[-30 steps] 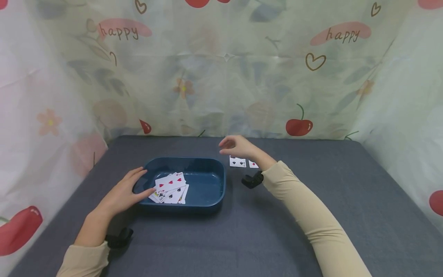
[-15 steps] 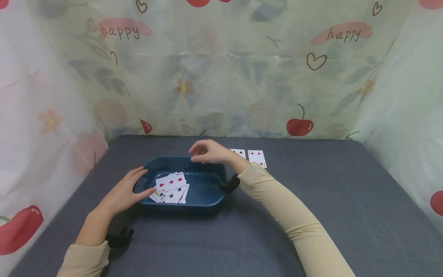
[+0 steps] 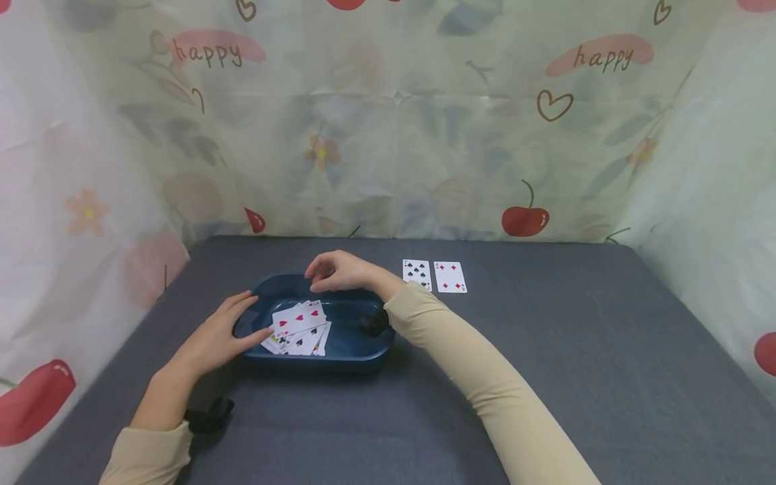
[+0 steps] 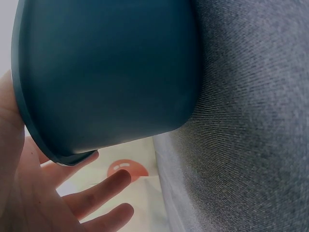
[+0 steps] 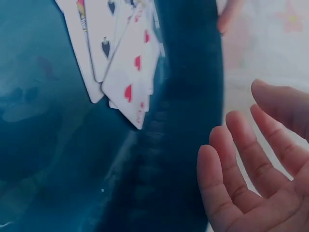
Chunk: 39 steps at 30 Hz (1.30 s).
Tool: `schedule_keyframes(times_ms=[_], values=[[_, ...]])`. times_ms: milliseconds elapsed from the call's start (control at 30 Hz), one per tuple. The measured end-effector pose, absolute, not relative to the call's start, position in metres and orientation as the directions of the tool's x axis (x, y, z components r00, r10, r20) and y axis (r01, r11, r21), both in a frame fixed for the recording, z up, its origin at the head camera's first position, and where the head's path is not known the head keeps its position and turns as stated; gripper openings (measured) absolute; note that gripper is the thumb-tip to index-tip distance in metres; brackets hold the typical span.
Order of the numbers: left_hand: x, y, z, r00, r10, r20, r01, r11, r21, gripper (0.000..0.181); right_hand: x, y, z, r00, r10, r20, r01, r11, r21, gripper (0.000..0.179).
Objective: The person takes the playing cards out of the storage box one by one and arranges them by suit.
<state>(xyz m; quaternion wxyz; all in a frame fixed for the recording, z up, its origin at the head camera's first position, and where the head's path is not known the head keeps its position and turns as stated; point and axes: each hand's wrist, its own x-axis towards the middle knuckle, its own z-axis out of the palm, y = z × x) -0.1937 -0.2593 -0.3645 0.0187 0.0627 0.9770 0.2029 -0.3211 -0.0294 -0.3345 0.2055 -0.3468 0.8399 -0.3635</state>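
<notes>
A dark blue tray stands on the table, left of centre. Inside, at its left end, lies a loose pile of playing cards, face up, with a heart card on top. My left hand rests at the tray's left end, thumb over the rim. In the left wrist view its fingers reach out straight past the rim. Over the tray's far rim hovers my right hand. Its relaxed fingers hold nothing in the right wrist view.
Right of the tray, two playing cards lie face up side by side: a spade card and a diamond card. A dark grey cloth covers the table. A printed curtain stands behind it.
My right hand has moved left from near the two cards to above the tray, uncovering those cards. My left hand, the tray and the card pile look unchanged.
</notes>
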Motion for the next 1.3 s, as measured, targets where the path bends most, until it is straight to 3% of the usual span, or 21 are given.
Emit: schedule_keyframes(times_ms=[700,1100,1300], values=[[-0.192,-0.260,-0.365,-0.990,0.138,-0.007,0.123,0.903,0.412,0.084,-0.312,-0.062,-0.366,-0.590,-0.785,-0.187,-0.526,0.550,-0.649,0.041],[-0.192,-0.261,-0.365,-0.988,0.151,0.024,0.147,0.901,0.407,0.083,-0.306,-0.063,-0.367,-0.632,-0.738,-0.237,-0.598,0.659,-0.457,0.046],[-0.192,-0.261,-0.365,-0.988,0.154,0.028,0.151,0.900,0.408,0.082,-0.302,-0.063,-0.365,-0.649,-0.720,-0.248,-0.597,0.683,-0.421,0.050]])
